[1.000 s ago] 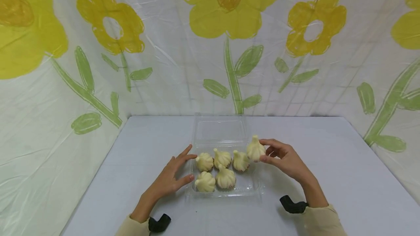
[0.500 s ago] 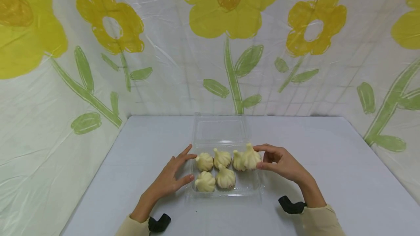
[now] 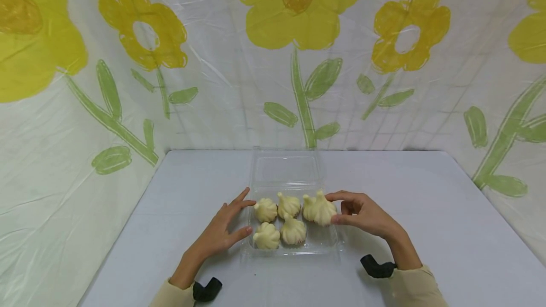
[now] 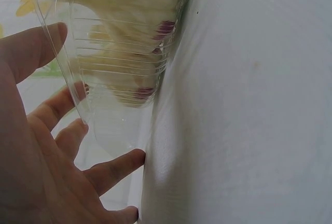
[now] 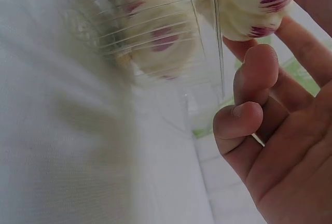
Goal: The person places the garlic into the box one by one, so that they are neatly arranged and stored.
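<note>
In the head view my right hand (image 3: 368,214) pinches a pale garlic bulb (image 3: 325,211) between thumb and fingertips, over the right part of a clear plastic box (image 3: 317,239). The right wrist view shows purple streaks on this held bulb (image 5: 254,6), above the box's rim. Several other garlic bulbs (image 3: 293,231) sit in the box in two rows; the held one partly hides the bulb (image 3: 308,207) at the back right. My left hand (image 3: 219,232) lies at the box's left side, fingers spread. Its thumb and some fingertips touch the rim in the left wrist view.
The box's clear lid (image 3: 286,168) lies open behind it on the white table (image 3: 204,174). A white curtain with painted yellow flowers (image 3: 298,8) hangs behind the table. Black curved pieces (image 3: 378,267) stick out from both wrists.
My right hand has brought the garlic bulb left and down, from beside the box's back right corner to over its right part. The left hand and the other bulbs have stayed put.
</note>
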A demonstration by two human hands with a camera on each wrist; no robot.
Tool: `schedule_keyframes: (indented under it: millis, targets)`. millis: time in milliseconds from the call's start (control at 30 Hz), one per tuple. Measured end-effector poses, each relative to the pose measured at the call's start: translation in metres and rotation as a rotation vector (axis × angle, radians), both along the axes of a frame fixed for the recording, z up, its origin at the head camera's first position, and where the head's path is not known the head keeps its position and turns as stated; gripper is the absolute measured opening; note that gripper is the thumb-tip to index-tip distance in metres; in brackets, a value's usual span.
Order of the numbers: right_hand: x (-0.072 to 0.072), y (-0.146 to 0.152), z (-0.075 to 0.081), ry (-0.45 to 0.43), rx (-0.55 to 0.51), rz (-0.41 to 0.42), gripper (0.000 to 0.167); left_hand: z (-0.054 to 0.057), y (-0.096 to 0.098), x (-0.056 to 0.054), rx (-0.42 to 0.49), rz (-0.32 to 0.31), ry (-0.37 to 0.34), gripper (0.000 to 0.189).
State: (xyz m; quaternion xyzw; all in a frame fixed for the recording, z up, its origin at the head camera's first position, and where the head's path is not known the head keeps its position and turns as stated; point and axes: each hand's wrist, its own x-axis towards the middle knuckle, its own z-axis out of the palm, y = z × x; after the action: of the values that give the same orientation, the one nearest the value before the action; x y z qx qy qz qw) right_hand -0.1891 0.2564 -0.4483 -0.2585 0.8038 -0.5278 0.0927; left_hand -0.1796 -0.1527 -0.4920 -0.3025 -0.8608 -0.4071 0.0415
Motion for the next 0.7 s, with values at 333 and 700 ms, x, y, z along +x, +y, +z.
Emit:
schedule_keyframes:
  millis: [333,700]
  targets:
    - [-0.0003,-0.0017,-0.0011,-0.134,0.03,0.07,0.05,-0.0008,0.0001,0.0001,-0.011,0.01,0.003,0.059]
    - [-0.0009,-0.0041,-0.0023,-0.11,0.052,0.135,0.047,0.0004,0.0003,0.0,-0.011,0.01,0.006,0.058]
